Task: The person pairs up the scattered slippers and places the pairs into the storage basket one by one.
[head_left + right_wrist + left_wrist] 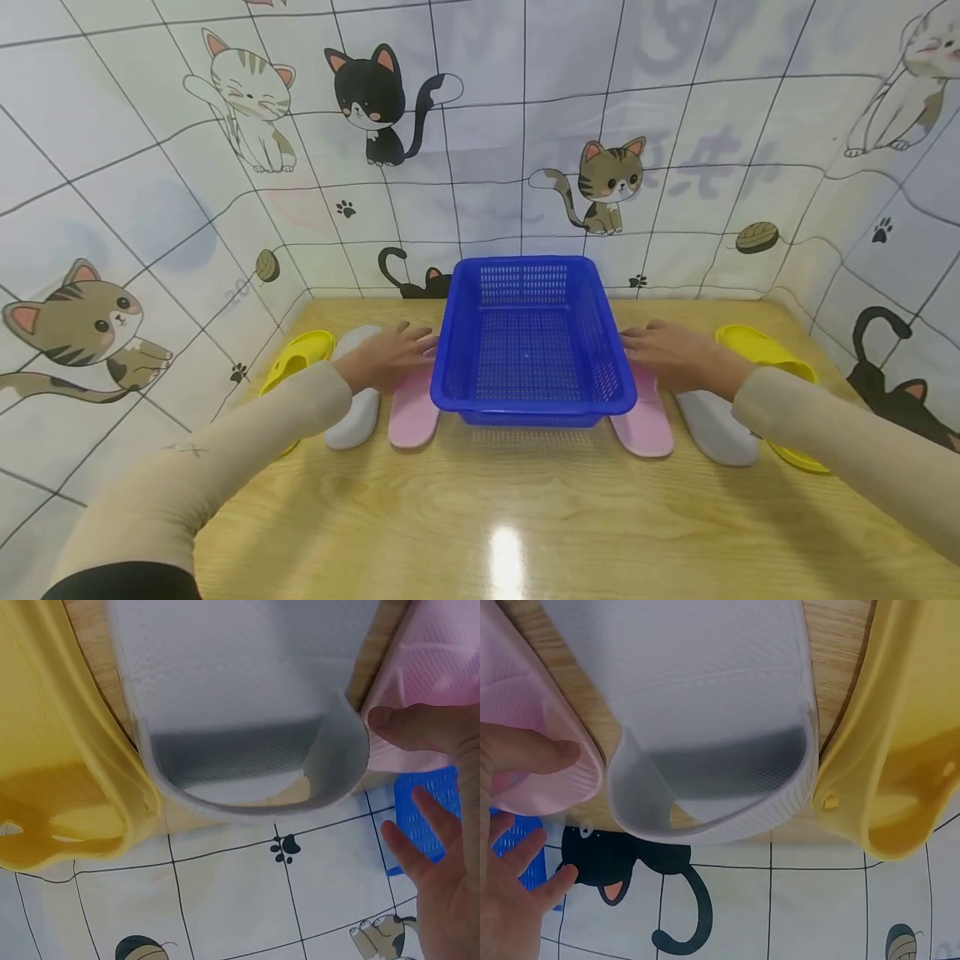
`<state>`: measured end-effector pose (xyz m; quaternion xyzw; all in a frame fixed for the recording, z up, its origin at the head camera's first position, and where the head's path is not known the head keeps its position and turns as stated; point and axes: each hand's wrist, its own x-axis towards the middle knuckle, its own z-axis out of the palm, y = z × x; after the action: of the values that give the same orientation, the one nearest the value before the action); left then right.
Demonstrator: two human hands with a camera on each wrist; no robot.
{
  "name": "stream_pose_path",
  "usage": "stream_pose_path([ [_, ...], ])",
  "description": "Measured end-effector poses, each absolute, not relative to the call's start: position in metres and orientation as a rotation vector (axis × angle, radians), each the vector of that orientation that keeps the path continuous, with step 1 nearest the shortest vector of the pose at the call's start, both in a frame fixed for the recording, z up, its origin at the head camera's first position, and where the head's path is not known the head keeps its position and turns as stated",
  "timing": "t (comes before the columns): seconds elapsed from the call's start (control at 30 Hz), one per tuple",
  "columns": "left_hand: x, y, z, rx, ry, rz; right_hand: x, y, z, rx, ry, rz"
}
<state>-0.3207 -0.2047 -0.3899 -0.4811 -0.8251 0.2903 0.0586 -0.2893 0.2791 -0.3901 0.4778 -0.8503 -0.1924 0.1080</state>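
Observation:
A blue plastic basket stands in the middle of the table, nothing inside it. My left hand is over the left pink slipper, close to the basket's left side. On the other side my right hand is over the right pink slipper. Both wrist views show the thumb over a pink slipper and the other fingers spread apart, gripping nothing. Just outward lie a left pale grey slipper and a right pale grey slipper, each partly hidden by an arm in the head view.
Outermost are a left yellow clog and a right yellow clog, partly covered by my sleeves. The wooden table reaches toward me. White cat-patterned sheeting closes off the back and both sides.

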Motion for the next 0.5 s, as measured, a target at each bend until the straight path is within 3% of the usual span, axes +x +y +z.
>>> stream_pose_path([
  [0.5,-0.318,-0.204,-0.399,-1.451,-2.293,1.088,-0.286,0.273,-0.403,1.465,-2.323,-0.679],
])
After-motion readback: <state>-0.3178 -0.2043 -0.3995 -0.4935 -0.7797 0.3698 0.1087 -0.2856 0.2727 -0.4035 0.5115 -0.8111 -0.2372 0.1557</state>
